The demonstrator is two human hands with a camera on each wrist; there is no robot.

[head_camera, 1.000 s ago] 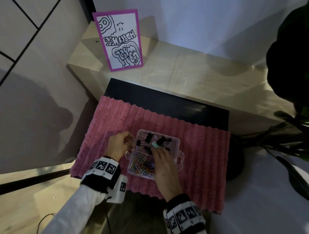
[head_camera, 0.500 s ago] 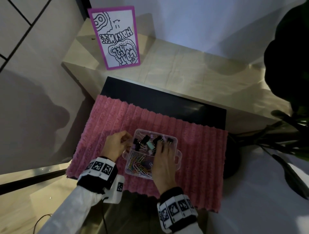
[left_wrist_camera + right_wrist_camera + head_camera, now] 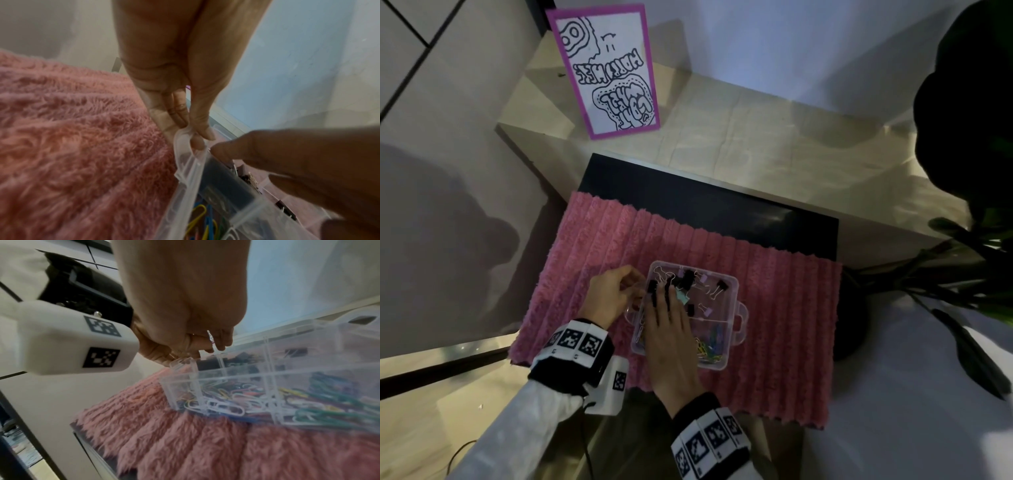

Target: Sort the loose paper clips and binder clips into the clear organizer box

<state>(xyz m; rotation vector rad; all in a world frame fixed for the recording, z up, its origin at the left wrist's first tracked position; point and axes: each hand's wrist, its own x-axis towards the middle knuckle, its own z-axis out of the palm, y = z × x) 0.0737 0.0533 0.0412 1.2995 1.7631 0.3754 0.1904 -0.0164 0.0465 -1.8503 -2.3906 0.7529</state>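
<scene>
The clear organizer box (image 3: 737, 287) lies on a pink fluffy mat (image 3: 784, 342). Coloured paper clips (image 3: 710, 346) fill its near compartments (image 3: 226, 402). Black, lilac and one mint binder clips (image 3: 688, 279) lie in the far ones. My left hand (image 3: 635, 295) pinches the box's clear left tab (image 3: 183, 138) between thumb and fingers (image 3: 202, 129). My right hand (image 3: 662, 295) lies stretched over the box's left half, its fingertips (image 3: 218, 148) at the far-left compartment. I see nothing plainly held in it.
The mat covers a black tabletop (image 3: 722, 212). Behind it runs a pale wooden shelf (image 3: 774, 144) with a purple-framed drawing card (image 3: 609, 68) leaning on the wall. Dark plant leaves (image 3: 969, 137) hang at the right. No loose clips show on the mat.
My right hand let the mint binder clip go into a far compartment, then slid left across the box to its far-left corner. My left hand has kept its hold on the tab.
</scene>
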